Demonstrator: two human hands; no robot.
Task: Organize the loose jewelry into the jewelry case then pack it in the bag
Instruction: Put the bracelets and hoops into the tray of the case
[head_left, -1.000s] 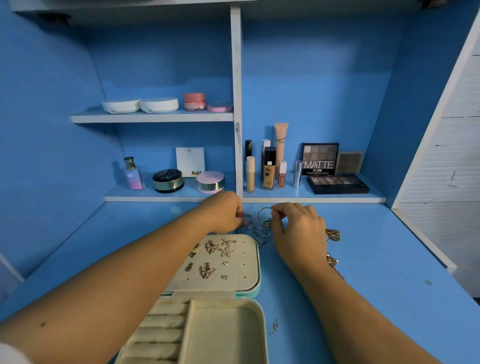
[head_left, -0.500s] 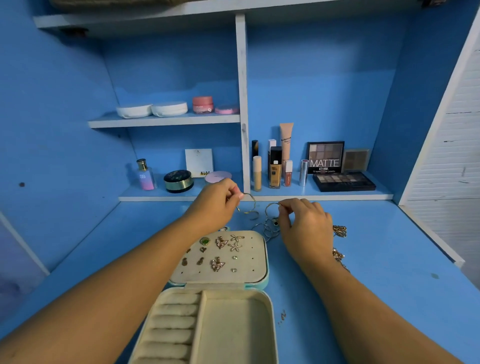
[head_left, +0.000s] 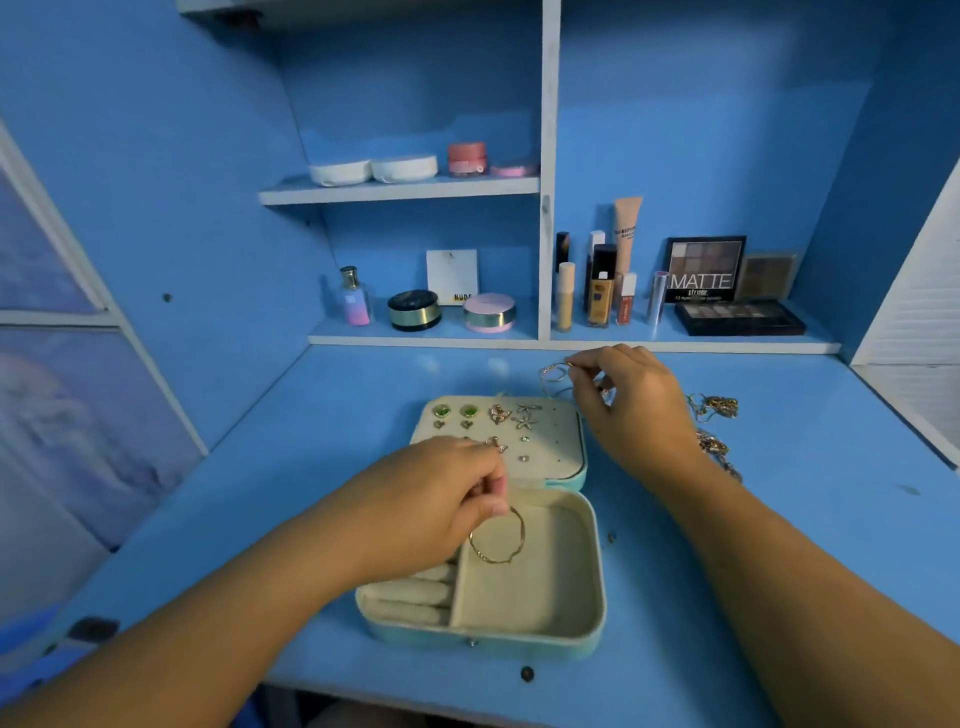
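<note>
Jewelry case, pale teal outside, cream lining, lies open on the blue desk.

1. Left hand: thumb and forefinger pressed together, pinching the upper rim of a thin gold bangle; the other fingers are curled in beside them. The bangle hangs just below the fingertips, over the large open compartment of the case. Whether it touches the lining cannot be told.
2. Ring rolls: cream padded rows in the case's left compartment, partly under the left fingers and toward the wrist from them.
3. Lid panel: lies flat beyond the left fingertips and carries earrings, among them two green studs, small hearts and star-shaped pairs.
4. Right hand: fingertips drawn together, pinching a cluster of thin wire bracelets, which sits just left of the fingertips, past the far corner of the lid panel. Whether the cluster is lifted or resting on the desk cannot be told.
5. Loose chains: gold, heaped on the desk behind the back of the right hand, on the side away from its fingertips, outside the case.
6. Cosmetics shelf, well beyond both sets of fingertips: perfume bottle, round compacts, tubes, and an eyeshadow palette marked MATTE.
</note>
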